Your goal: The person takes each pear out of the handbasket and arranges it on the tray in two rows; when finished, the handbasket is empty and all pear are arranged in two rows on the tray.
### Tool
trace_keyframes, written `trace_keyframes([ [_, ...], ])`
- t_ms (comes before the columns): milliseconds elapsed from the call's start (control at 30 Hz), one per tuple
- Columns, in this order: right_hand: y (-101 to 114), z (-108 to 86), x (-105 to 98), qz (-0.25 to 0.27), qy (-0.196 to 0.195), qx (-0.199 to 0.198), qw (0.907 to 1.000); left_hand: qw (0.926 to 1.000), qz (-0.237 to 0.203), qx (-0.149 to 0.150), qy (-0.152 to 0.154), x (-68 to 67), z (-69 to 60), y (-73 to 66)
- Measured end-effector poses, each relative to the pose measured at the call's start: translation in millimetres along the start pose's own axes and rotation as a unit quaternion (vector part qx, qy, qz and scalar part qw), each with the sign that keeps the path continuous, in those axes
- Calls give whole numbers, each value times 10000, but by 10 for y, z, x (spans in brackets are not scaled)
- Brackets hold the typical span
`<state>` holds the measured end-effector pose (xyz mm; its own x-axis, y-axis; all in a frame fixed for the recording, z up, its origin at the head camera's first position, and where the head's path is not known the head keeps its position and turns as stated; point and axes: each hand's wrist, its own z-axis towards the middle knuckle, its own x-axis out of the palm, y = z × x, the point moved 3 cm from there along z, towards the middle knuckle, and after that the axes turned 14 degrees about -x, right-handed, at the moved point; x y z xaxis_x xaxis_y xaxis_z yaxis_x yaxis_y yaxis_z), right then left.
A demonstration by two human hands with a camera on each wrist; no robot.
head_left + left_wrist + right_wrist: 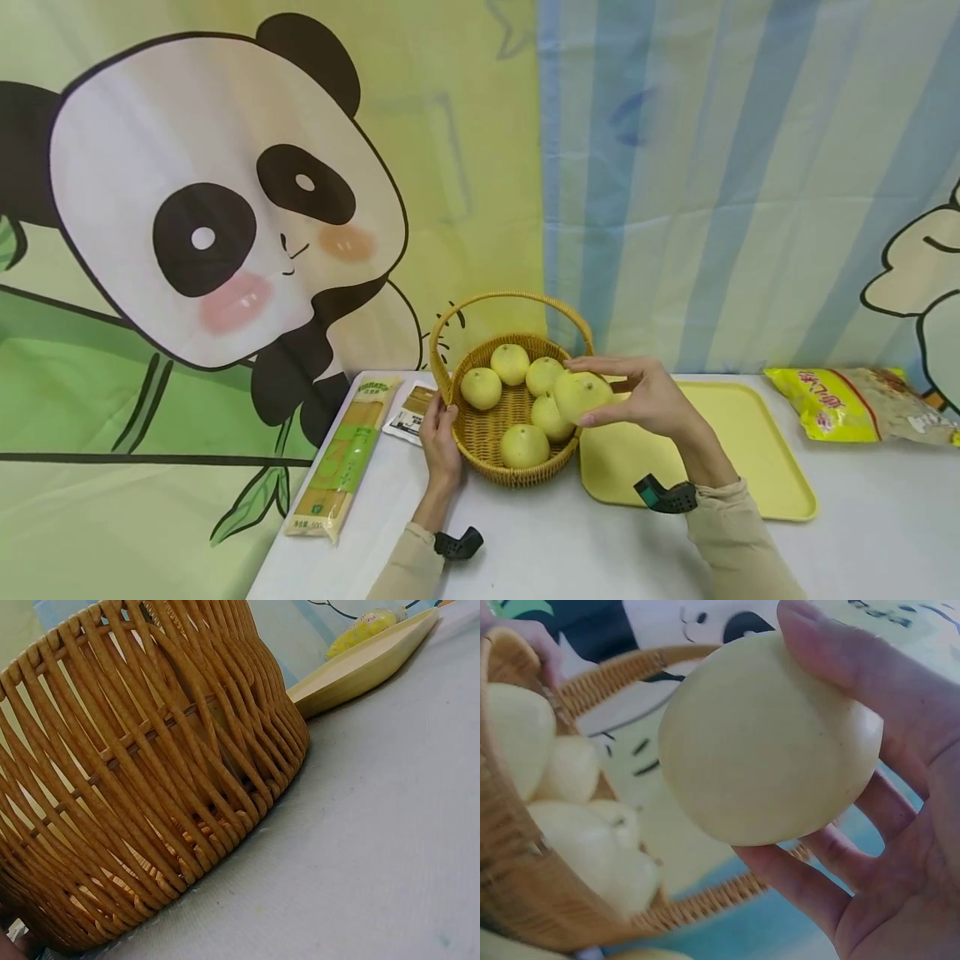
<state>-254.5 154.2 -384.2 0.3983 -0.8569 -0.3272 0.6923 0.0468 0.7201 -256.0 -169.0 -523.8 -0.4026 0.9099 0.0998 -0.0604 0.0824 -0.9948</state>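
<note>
A round, pale yellow pear [582, 397] is held between the thumb and fingers of my right hand [655, 398], raised at the right rim of a wicker basket. In the right wrist view the pear [769, 742] fills the space between thumb and fingertips. My left hand [441, 442] grips the left side of the wicker basket [517, 477] near the foot of its tall handle. Inside the basket lie several more pears [525, 446]. The left wrist view shows the basket's woven wall [157, 757] close up, with most of the left hand hidden.
A yellow tray [750, 467] lies right of the basket, partly under the right forearm. Farther right is a yellow snack-like bag [832, 406]. On the left lie a long pack of noodles [345, 458] and a small white-and-brown packet [411, 414]. A printed curtain hangs behind the table.
</note>
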Motion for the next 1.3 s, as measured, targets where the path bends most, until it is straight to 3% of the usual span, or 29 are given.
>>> trace_keyframes([
  [167, -62, -110, -291, -182, -332, 66, 9993, 10000, -81, 14, 34, 2, 22, -8],
  [400, -283, -304, -659, -526, -838, 774, 9921, 10000, 27, 58, -21, -15, 23, -54],
  [600, -591, -476, -857, -756, -901, 1210, 9856, 10000, 8, 34, -11, -27, 18, -66],
  [767, -829, -595, -915, -1012, -895, 1612, 9776, 10000, 39, 39, -24, -27, 15, -52],
  [1033, -1136, -751, -886, -914, -808, 1971, 9728, 10000, -34, -29, -36, -14, -1, -26],
  [1300, -1246, -800, -802, -1040, -588, 1936, 9738, 9999, -10, -7, 100, 4, -16, -31],
])
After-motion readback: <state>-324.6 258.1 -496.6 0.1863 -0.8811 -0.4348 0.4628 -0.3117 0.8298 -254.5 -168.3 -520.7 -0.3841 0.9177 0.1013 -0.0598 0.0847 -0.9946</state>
